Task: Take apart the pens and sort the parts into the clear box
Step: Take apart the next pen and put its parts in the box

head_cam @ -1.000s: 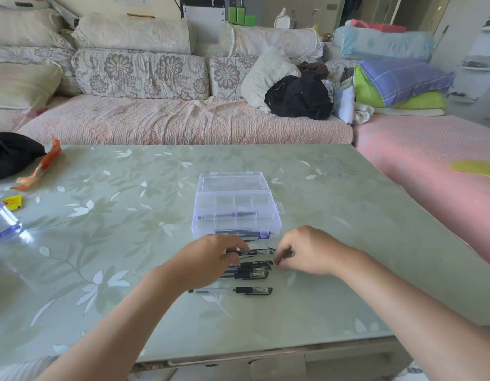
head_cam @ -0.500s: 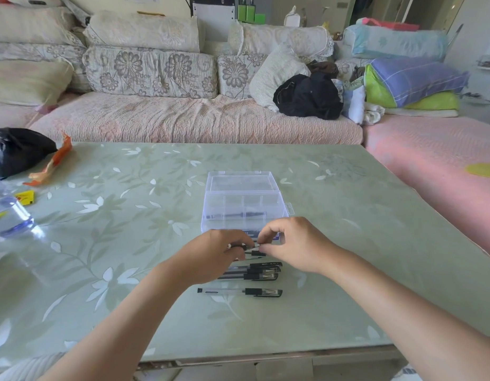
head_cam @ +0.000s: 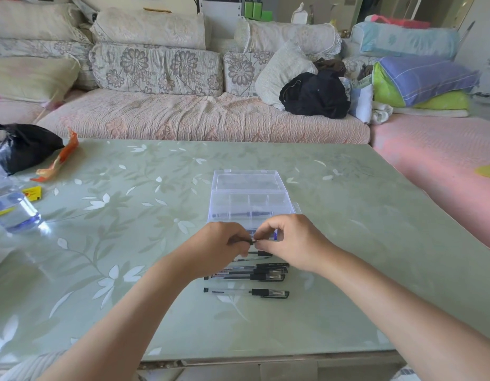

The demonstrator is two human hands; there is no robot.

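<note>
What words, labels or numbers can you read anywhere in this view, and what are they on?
Nothing can be read for certain.
On the pens lying on the table: barrel print, too small to read.
On the yellow packet: red marking, blurred.
On the clear bottle: yellow label, blurred.
On the orange wrapper: crumpled, no legible print.
On the held pen, pinched by left hand and right hand: mostly hidden.

Bright daylight, glare on table (head_cam: 73, 243), wide-angle bending at edges.
</note>
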